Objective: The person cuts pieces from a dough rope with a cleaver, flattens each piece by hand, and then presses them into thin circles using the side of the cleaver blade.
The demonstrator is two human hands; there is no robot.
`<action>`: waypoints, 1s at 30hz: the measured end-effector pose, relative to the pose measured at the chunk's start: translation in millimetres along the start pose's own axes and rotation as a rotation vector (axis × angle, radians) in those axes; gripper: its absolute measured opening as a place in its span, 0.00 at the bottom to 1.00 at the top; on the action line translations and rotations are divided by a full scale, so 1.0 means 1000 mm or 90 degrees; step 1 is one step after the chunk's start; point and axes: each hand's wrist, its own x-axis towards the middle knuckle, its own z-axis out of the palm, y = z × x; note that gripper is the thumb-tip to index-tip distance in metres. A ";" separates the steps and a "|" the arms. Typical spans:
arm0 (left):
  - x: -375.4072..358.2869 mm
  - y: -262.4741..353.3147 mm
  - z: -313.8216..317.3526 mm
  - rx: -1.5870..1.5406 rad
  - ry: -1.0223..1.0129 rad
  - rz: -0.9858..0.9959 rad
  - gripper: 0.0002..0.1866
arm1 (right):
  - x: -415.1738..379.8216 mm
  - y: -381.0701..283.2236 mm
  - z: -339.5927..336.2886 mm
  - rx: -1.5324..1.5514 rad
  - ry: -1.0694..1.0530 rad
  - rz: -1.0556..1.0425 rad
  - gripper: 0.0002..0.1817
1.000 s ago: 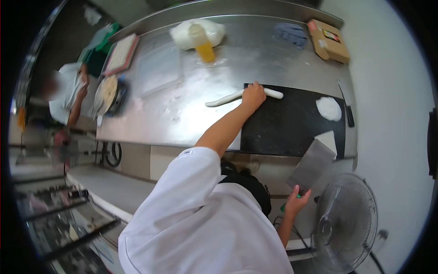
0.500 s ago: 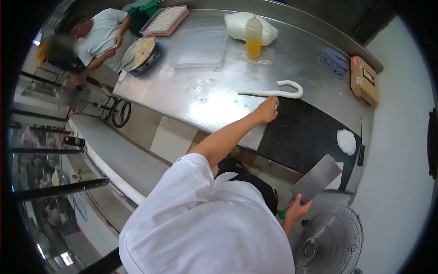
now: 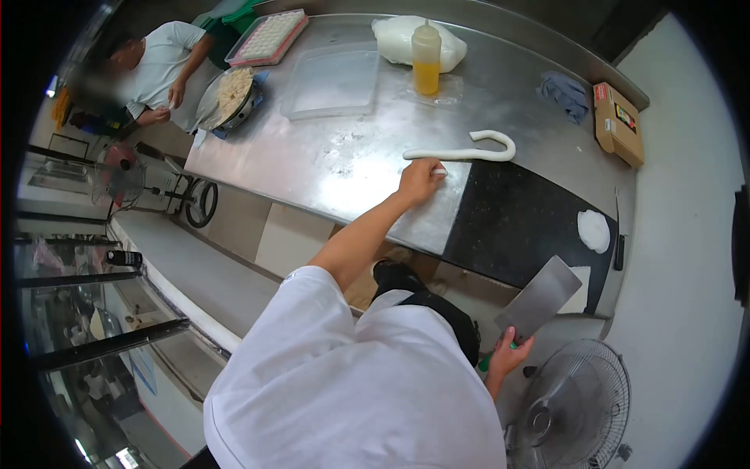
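A white dough rope [image 3: 461,155], hooked at its right end, lies on the steel table [image 3: 328,148]. Just below its left part is my left hand [image 3: 422,181], its fingers closed around a small white piece, likely dough. My right hand [image 3: 508,356] grips the green handle of a broad cleaver [image 3: 539,298] in front of the table edge, blade up. The black mat [image 3: 516,227] lies to the right of my left hand. On that mat sits a round white lump [image 3: 594,231] near its right side.
An oil bottle [image 3: 426,61], white bag [image 3: 391,39], clear tray [image 3: 332,82], filled pan [image 3: 234,95] and dough-piece tray [image 3: 269,37] stand farther back. Right are a cloth [image 3: 564,97], box [image 3: 619,125] and knife [image 3: 619,250]. A co-worker [image 3: 168,66] stands left; a fan [image 3: 566,406] is beside me.
My left hand has moved left along the dough rope, from the mat's edge onto the steel, and a white piece now shows in its fingers. The co-worker's hands have parted and lowered slightly.
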 end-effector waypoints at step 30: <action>0.000 0.107 0.101 -0.169 -0.568 0.345 0.10 | -0.120 -0.044 0.064 0.138 0.327 0.180 0.13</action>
